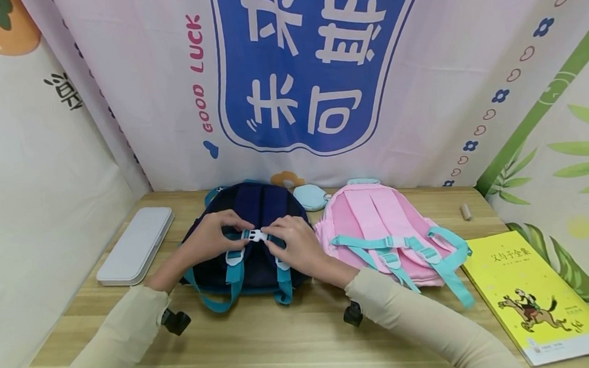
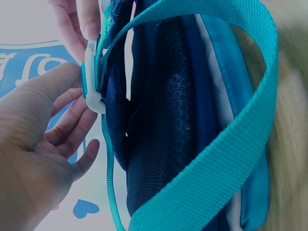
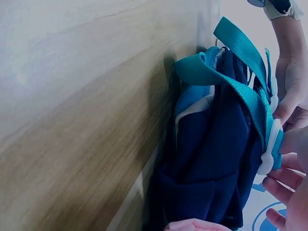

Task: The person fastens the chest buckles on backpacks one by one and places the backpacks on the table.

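A navy backpack with teal straps lies on the table, strap side up. Over its middle is a white side-release buckle on a teal chest strap, its two halves lined up end to end. My left hand pinches the buckle's left end between thumb and fingers. From the other side my right hand pinches its right end. White strap adjusters sit just below the hands, one of them beside my left fingers in the left wrist view. Fingers hide part of the chest strap.
A pink backpack with teal straps lies right of the navy one, a light-blue pouch between them at the back. A white case is at left. At right are a yellow book and a small tan cylinder.
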A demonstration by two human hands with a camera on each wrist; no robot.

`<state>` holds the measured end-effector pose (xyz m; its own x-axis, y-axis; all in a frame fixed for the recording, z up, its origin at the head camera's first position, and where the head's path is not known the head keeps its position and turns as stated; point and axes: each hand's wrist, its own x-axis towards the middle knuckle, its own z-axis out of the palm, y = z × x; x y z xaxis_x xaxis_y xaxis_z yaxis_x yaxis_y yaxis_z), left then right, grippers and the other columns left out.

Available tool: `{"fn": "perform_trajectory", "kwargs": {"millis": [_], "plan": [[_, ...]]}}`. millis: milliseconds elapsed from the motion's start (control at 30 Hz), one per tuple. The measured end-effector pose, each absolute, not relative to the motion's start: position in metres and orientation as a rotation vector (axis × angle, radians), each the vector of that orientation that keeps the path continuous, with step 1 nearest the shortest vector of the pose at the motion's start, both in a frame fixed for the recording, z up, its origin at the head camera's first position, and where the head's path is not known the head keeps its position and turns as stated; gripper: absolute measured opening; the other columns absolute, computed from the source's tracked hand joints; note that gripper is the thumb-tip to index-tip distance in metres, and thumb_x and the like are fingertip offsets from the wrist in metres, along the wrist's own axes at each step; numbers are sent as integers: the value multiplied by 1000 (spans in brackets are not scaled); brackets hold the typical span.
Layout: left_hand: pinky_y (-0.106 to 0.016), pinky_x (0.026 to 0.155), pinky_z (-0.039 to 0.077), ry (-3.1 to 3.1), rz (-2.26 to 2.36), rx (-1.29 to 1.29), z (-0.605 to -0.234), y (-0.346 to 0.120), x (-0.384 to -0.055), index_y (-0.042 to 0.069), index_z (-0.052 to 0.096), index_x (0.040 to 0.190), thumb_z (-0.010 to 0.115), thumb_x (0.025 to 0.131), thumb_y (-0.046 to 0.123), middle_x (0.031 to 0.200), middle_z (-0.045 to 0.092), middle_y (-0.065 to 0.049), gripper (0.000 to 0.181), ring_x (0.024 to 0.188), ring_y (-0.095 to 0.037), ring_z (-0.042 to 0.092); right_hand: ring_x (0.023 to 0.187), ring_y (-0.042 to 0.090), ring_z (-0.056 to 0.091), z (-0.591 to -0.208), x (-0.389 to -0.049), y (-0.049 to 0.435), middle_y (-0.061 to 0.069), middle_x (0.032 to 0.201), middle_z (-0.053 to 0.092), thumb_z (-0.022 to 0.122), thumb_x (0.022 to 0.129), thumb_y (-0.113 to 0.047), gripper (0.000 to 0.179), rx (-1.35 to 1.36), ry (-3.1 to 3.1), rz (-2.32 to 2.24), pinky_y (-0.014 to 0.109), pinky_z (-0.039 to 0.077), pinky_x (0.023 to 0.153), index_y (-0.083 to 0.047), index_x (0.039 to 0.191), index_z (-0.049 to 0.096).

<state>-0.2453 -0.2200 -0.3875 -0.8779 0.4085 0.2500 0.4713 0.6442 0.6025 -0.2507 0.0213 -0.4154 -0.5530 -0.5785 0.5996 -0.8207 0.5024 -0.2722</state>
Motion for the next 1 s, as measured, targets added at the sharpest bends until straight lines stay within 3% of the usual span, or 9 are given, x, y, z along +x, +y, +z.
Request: {"fn": "perform_trajectory", "kwargs": {"millis": [767,1000], "plan": [[-35,75,55,-2721,-1022,-739,-387,-219,-242,12,80,105,84,79,3,94,72,-2,27,89,-21,64,98,21,67,-415,-251,19,5,106,76,76,91,-11,25,1177,-2328,890,41,54,91,-7,116,77],[-31,72,53,-2708,-1050,-757,-386,-218,-241,10,80,105,84,80,2,94,72,-4,27,87,-20,64,100,21,67,-414,-249,18,7,107,75,74,92,-8,25,1184,-2344,917,41,53,95,-5,117,76]]}}
